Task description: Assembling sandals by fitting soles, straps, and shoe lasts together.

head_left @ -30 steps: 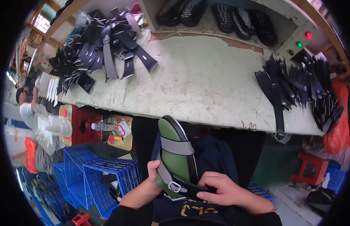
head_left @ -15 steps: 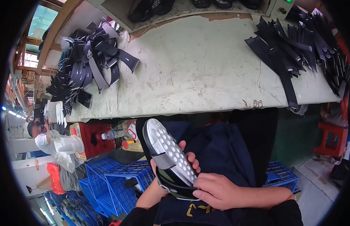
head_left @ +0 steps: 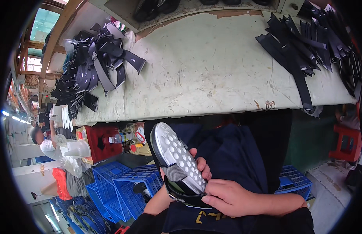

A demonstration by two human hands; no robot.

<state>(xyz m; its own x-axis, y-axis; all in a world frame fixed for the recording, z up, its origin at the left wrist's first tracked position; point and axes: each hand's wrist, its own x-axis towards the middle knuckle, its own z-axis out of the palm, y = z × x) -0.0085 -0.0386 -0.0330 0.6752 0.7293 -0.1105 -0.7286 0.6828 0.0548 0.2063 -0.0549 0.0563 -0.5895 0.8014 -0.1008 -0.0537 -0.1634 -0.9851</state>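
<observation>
Overall, the table [head_left: 181,78] spans the work area ahead of me, beyond the shoe and both my hands. The navy cloth [head_left: 231,156] covers my lap. Of the dark strips, the left pile [head_left: 85,74] sits at the table's far left and the right pile [head_left: 294,46] at its right. Blue crates [head_left: 126,191] stand on the floor, left of my lap.

The shoe [head_left: 173,148] is above my lap, on the near side of the table edge, its silver, dotted face turned up. Its long axis runs obliquely, from upper left to lower right. My left hand [head_left: 203,167] clasps it from beneath: the fingers wrap over its right edge, the palm is hidden. My right hand [head_left: 226,197] is at the lower right, beside the lower end, and is the nearer to that end. Its thumb and fingers pinch the black strap [head_left: 185,199]; the fingertips are partly hidden. The grey band [head_left: 175,172] overlaps the face's left edge, above the strap.
</observation>
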